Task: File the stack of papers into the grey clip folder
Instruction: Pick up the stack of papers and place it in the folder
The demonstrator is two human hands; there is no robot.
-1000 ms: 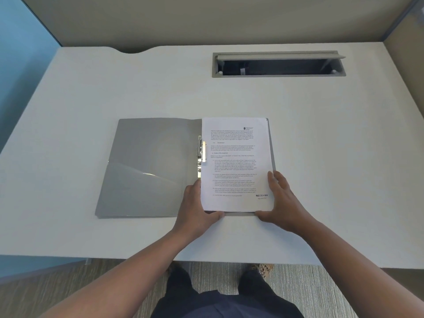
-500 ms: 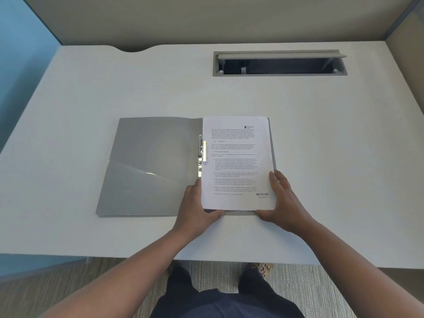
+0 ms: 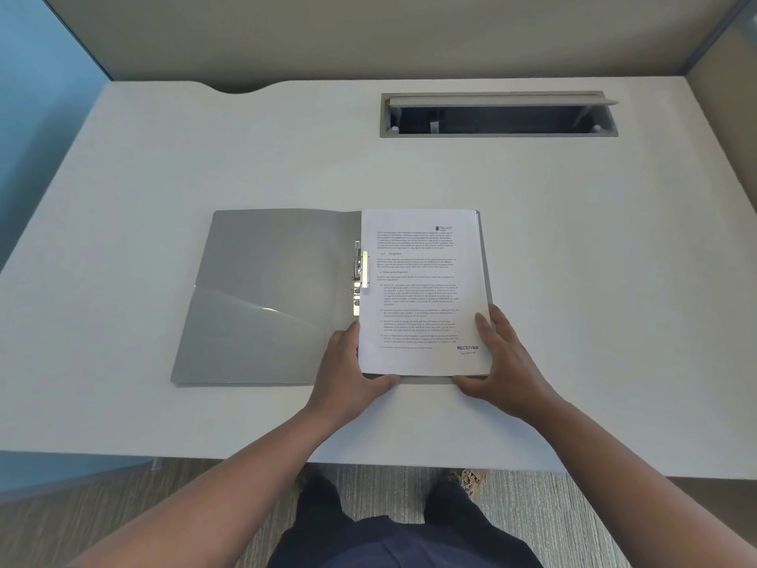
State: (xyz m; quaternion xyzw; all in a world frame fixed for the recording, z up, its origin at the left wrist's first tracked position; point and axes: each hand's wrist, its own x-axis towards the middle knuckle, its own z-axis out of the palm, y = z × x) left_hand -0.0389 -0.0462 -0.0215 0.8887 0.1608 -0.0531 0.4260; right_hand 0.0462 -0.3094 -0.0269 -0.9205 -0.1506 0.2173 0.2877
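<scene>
The grey clip folder (image 3: 262,297) lies open and flat on the white desk (image 3: 164,166). Its metal clip (image 3: 359,276) runs along the spine at the middle. The stack of papers (image 3: 422,280), printed with text, rests on the folder's right half with its left edge under the clip's white tab. My left hand (image 3: 348,371) grips the stack's lower left corner. My right hand (image 3: 502,362) holds the lower right corner, fingers along the right edge and thumb at the bottom edge.
A grey cable tray opening (image 3: 497,114) with a raised lid is set into the desk at the back right. Beige partition walls close the back and right, a blue panel the left. The desk's front edge runs just below my forearms.
The hands and the stack stay in almost the same place; the papers seem nudged a little toward the clip. Folder unchanged.
</scene>
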